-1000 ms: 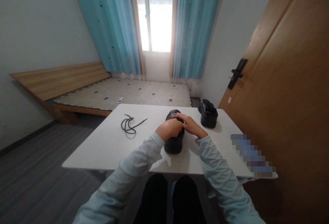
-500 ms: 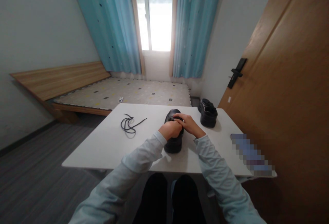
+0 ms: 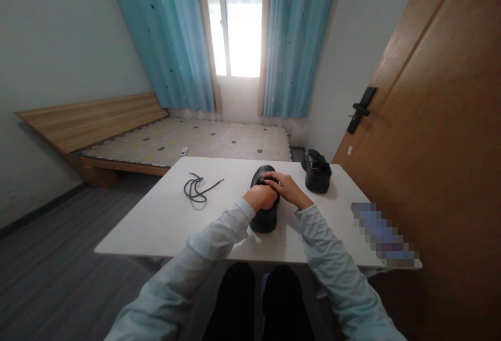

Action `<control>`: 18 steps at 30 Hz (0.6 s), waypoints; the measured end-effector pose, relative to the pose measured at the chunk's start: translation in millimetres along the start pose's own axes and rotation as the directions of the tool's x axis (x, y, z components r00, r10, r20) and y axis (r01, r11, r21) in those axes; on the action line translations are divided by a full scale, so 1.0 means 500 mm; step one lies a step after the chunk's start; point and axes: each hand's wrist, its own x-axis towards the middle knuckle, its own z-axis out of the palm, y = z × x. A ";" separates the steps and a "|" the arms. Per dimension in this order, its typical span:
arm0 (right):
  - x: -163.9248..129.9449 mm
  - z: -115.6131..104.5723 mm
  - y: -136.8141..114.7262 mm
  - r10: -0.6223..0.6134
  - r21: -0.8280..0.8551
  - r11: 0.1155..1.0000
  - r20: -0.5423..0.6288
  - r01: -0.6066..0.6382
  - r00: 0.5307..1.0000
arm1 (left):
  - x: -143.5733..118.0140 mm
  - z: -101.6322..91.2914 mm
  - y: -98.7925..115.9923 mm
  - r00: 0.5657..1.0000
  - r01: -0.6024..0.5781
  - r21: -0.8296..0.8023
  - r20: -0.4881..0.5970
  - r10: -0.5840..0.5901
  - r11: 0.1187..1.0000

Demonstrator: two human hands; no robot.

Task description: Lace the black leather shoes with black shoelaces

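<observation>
A black shoe (image 3: 265,219) stands on the white table (image 3: 164,221) in front of me, toe pointing away. My left hand (image 3: 260,196) rests closed on top of the shoe, over its lacing area. My right hand (image 3: 287,188) lies against the shoe's right side, fingertips pinching at the top near the tongue. What the fingers pinch is too small to tell. A loose black shoelace (image 3: 197,188) lies coiled on the table to the left. A second black shoe (image 3: 317,172) sits at the table's far right.
A blurred flat item (image 3: 385,236) lies on the table's right edge. A wooden door (image 3: 434,137) stands close on the right. Beyond the table are a low bed (image 3: 188,142) and a window with blue curtains (image 3: 235,33).
Both hands have shifted slightly on top of the shoe. The shoe, the lace and the second shoe stay in place.
</observation>
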 end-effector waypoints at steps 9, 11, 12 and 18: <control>0.000 0.001 0.002 -0.011 0.006 1.000 -0.002 0.011 1.000 | 0.007 -0.011 0.005 0.988 0.070 0.057 0.134 -0.078 0.996; 0.000 0.001 0.002 -0.011 0.007 1.000 0.001 0.011 1.000 | 0.007 -0.018 0.009 0.986 0.072 0.052 0.145 -0.079 0.996; 0.000 0.001 0.003 -0.009 0.008 1.000 0.002 0.009 1.000 | 0.006 -0.021 0.011 0.985 0.073 0.050 0.150 -0.080 0.996; 0.001 0.000 0.005 0.002 -0.001 1.000 0.007 -0.002 1.000 | -0.008 -0.037 0.023 0.986 0.104 0.061 0.122 -0.111 0.993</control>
